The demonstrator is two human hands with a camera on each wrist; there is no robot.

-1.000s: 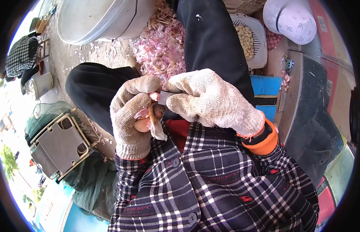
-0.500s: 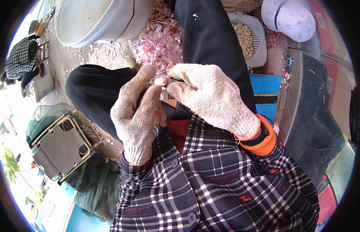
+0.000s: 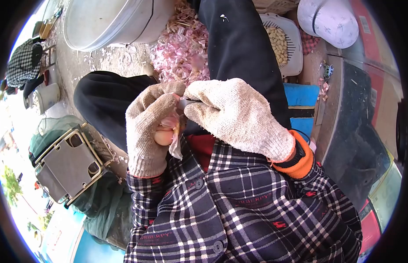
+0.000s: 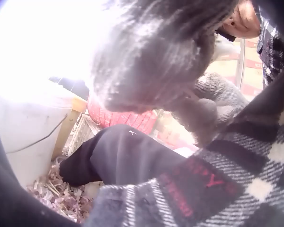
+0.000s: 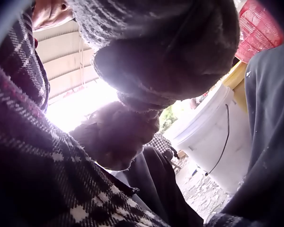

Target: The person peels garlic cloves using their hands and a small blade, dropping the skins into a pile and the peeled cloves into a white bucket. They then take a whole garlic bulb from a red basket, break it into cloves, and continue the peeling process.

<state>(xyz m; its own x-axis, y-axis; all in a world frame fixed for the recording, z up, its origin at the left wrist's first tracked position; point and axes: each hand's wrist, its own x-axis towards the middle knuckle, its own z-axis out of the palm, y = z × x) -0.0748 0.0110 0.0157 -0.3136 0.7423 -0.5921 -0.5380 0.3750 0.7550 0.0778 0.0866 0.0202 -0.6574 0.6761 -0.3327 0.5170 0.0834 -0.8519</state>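
Observation:
Both hands wear off-white knitted gloves and meet in front of the chest in the head view. My left hand [image 3: 146, 127] holds a partly broken garlic bulb [image 3: 163, 137] against its palm, with pink papery skin hanging from it. Its thumb and forefinger come together at the tip, where a bit of pinkish clove shows. A small knife [image 3: 183, 103] with a short grey blade is pinched between the thumb and forefinger of my right hand [image 3: 241, 116]. The blade points left, right at the left fingertips. In both wrist views the gloves are dark and hide the garlic and knife.
A heap of pink garlic skins [image 3: 182, 52] lies between the legs, beside a large white bucket [image 3: 144, 26]. Peeled cloves [image 3: 277, 46] fill a white basket [image 3: 295, 65] beyond the right leg. A folded chair [image 3: 70, 168] stands at left; another person [image 3: 24, 63] sits farther off.
The left hand has rolled over, bringing the garlic bulb back into sight; the clove between its fingertips is now mostly covered. The right hand has shifted slightly left, its blade now showing at the fingertips.

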